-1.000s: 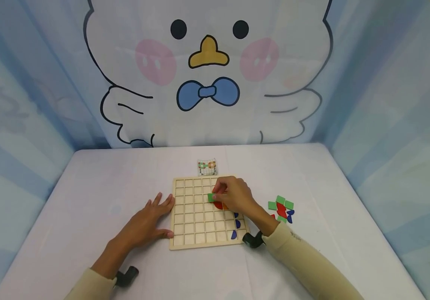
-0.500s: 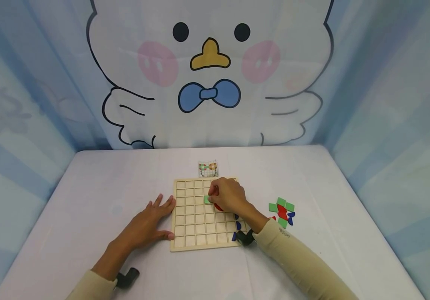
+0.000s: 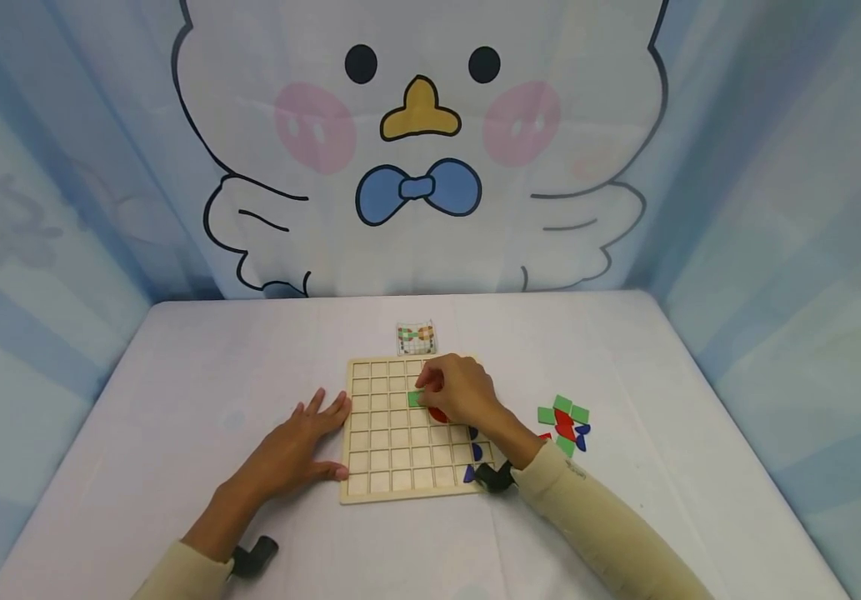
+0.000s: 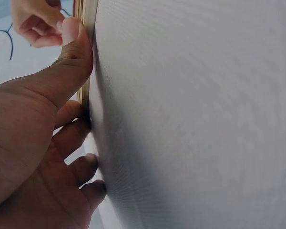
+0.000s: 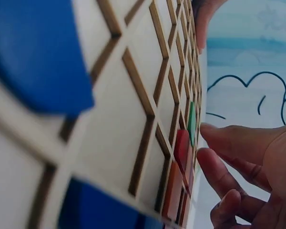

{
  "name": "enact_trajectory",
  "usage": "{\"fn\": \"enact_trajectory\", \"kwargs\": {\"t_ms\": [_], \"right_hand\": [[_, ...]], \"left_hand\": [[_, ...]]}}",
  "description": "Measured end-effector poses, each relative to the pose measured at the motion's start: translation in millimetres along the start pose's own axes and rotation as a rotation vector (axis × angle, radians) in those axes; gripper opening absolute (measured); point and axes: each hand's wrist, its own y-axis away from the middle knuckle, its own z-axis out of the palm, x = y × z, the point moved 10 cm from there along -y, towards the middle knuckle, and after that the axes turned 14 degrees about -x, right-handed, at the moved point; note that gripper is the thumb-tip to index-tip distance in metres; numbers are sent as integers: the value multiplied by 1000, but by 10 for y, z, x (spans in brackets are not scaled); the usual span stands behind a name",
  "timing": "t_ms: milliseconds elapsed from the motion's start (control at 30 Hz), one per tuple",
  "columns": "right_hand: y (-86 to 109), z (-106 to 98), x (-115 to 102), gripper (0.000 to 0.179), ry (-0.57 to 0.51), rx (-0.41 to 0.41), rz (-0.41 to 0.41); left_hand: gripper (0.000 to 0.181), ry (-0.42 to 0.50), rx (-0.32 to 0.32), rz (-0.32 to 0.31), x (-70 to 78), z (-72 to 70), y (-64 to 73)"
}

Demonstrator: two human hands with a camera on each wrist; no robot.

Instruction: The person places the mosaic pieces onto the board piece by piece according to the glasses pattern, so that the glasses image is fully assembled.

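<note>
Over the grid board (image 3: 400, 433) the right hand (image 3: 458, 392) pinches a green tile (image 3: 416, 399) at its fingertips — left hand (image 3: 297, 446) flat, fingers straight, bracing the board's left edge.

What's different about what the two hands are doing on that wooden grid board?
The left hand lies flat and open on the table, fingers against the wooden grid board's left edge; the right hand hovers over the cells with curled fingers. The left hand holds nothing; the right hand's fingertips touch a green tile. Both wear beige sleeves.
</note>
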Motion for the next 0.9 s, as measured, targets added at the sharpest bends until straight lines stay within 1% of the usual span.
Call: {"fn": "enact_trajectory", "kwargs": {"t_ms": [133,233,433,633,767,900], "right_hand": [[119,-120,111,13,-29,23,28],[230,-219,256,15,-34,40,83],[491,-386,637,14,-27,78,179],[785,-577,1051,15,-32,117,275],[958,-715,1307,20,-13,135,322],[1097,-798,1513,24,-4,142,354]], "left_hand": [[108,2,-4,-9,-9,6,-13],[108,-1,-4,-14,-8,6,-16],[109,-10,-5,-15,-2,15,-16],[109,0,-10,-18,5,19,-14],[109,-2,-10,-26,1,15,-15],[109,0,-10,-30,0,18,-16]]}}
